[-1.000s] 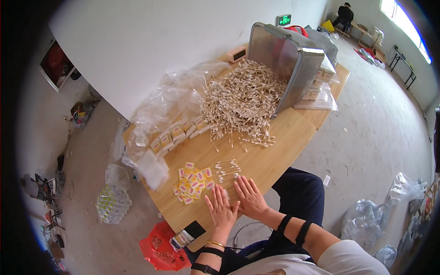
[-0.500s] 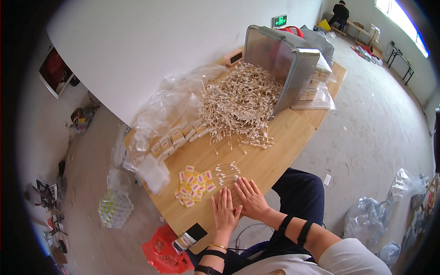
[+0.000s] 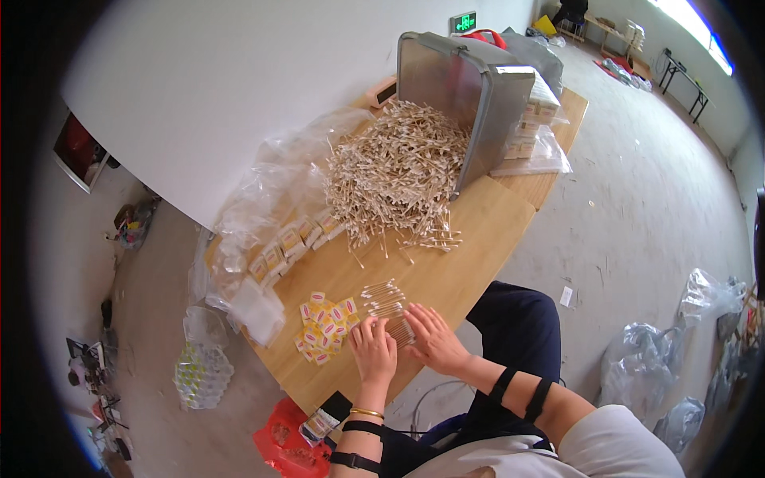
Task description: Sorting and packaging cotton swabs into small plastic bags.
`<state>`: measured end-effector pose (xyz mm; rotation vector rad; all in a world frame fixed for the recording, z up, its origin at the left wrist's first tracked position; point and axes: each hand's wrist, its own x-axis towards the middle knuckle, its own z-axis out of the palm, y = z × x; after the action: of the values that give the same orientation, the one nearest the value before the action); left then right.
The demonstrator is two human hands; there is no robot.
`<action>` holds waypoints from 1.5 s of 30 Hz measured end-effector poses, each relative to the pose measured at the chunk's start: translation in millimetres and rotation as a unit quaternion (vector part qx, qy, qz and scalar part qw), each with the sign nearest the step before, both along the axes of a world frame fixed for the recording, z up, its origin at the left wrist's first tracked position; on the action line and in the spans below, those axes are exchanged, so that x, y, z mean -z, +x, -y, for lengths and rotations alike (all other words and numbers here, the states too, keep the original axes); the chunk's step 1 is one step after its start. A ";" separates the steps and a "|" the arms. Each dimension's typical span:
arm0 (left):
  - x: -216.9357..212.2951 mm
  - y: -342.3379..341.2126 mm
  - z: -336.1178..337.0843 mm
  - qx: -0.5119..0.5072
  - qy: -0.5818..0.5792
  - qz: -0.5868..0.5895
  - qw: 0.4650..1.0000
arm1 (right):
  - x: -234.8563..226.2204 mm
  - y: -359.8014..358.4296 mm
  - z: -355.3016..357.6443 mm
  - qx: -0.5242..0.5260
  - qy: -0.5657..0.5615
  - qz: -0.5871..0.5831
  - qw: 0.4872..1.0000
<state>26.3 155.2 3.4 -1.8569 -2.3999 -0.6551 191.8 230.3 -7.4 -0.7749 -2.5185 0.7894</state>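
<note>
A row of cotton swabs [image 3: 398, 329] lies side by side on the wooden table, between my two hands. My left hand [image 3: 373, 350] rests at the row's left ends, its fingers bent and partly separated, with the tips hard to make out. At the right ends my right hand [image 3: 434, 341] lies with fingers stretched out, touching the swabs and gripping nothing. Just beyond the fingers, more loose swabs [image 3: 382, 296] lie roughly parallel. Left of my left hand is a spread of small yellow-and-white printed cards [image 3: 325, 325].
A large heap of swabs [image 3: 398, 171] spills from a tipped grey plastic bin [image 3: 478, 119]. Small boxes [image 3: 288, 241] and clear plastic bags [image 3: 263, 199] line the table's left side. A red bag [image 3: 279, 434] hangs below the near left edge. Packed boxes [image 3: 532, 119] stand behind the bin.
My left hand has gone from fingers laid flat to bent fingers and has moved slightly left. More of the swab row shows between my hands. The whole view has shifted a little.
</note>
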 end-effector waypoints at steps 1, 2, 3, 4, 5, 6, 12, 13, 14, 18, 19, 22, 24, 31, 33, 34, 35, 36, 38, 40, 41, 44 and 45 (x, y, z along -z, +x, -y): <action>-1.4 0.8 1.2 -0.002 0.000 -0.003 1.000 | -2.4 4.0 -2.2 0.018 -0.022 -0.016 0.999; -2.0 1.8 3.3 -0.001 -0.003 -0.004 1.000 | -4.8 7.0 -3.4 0.036 -0.044 -0.031 0.998; -3.6 2.7 4.3 -0.002 -0.010 -0.006 1.000 | -5.0 8.9 -4.7 0.037 -0.046 -0.032 0.998; -4.8 3.4 5.3 -0.004 -0.017 -0.008 1.000 | -5.3 10.3 -5.4 0.045 -0.056 -0.039 0.997; -5.4 3.8 6.7 -0.004 -0.018 -0.009 1.000 | -5.7 11.4 -5.3 0.053 -0.065 -0.045 0.995; -5.9 4.0 8.4 0.000 -0.022 0.003 1.000 | -5.2 12.0 -5.2 0.053 -0.066 -0.046 0.995; -5.0 1.8 22.2 -0.015 0.010 0.054 0.998 | -2.9 7.8 -1.3 -0.020 0.012 0.018 1.000; -2.4 -0.3 28.4 -0.024 0.026 0.070 0.997 | -5.4 5.7 1.5 -0.030 0.040 0.041 0.998; 1.8 -0.8 36.1 -0.026 0.026 0.069 0.997 | -7.7 2.9 3.3 -0.040 0.068 0.065 0.995; 13.7 5.4 52.7 -0.042 -0.105 -0.016 0.993 | -5.0 -4.6 7.7 -0.024 0.067 0.079 0.994; 14.7 7.6 53.0 -0.035 -0.146 -0.030 0.988 | -1.9 -6.9 9.4 -0.011 0.070 0.077 0.994; 14.3 16.3 44.3 -0.021 -0.157 0.011 0.987 | 3.1 -14.6 12.6 -0.004 0.093 0.110 0.990; 15.6 20.5 41.7 -0.029 -0.145 0.012 0.989 | 5.1 -16.8 13.5 -0.012 0.113 0.144 0.983; 20.2 23.4 48.8 -0.054 -0.129 0.032 0.990 | 9.6 -17.2 15.6 -0.005 0.128 0.126 0.984; 20.3 26.1 60.4 -0.054 -0.113 0.035 0.992 | 10.2 -16.4 16.3 -0.007 0.114 0.103 0.988; 20.3 28.1 66.9 -0.050 -0.098 0.038 0.993 | 10.1 -16.4 15.9 -0.003 0.113 0.105 0.988; 20.2 30.9 73.3 -0.051 -0.099 0.038 0.993 | 10.1 -16.1 15.5 0.001 0.111 0.108 0.988; 18.2 32.1 80.9 -0.040 -0.094 0.064 0.993 | 9.1 -16.9 15.3 -0.002 0.110 0.107 0.988; 15.9 33.9 89.6 -0.030 -0.090 0.090 0.991 | 6.7 -16.2 15.0 -0.001 0.115 0.123 0.986; 14.4 36.6 91.6 -0.019 -0.053 0.108 0.993 | 6.5 -16.5 15.1 -0.001 0.114 0.117 0.987; 13.6 36.7 92.1 -0.020 -0.052 0.107 0.993 | 6.3 -17.0 15.0 0.002 0.113 0.112 0.987; 12.9 38.2 92.4 -0.022 -0.057 0.108 0.992 | 8.5 -17.2 15.4 -0.002 0.111 0.105 0.988; 12.5 38.7 92.6 -0.021 -0.060 0.103 0.993 | 8.4 -16.8 15.5 -0.002 0.112 0.105 0.988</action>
<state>65.0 62.6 -9.1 -1.8614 -2.6530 -0.7494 175.1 214.9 -15.8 -0.8122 -2.7333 0.4344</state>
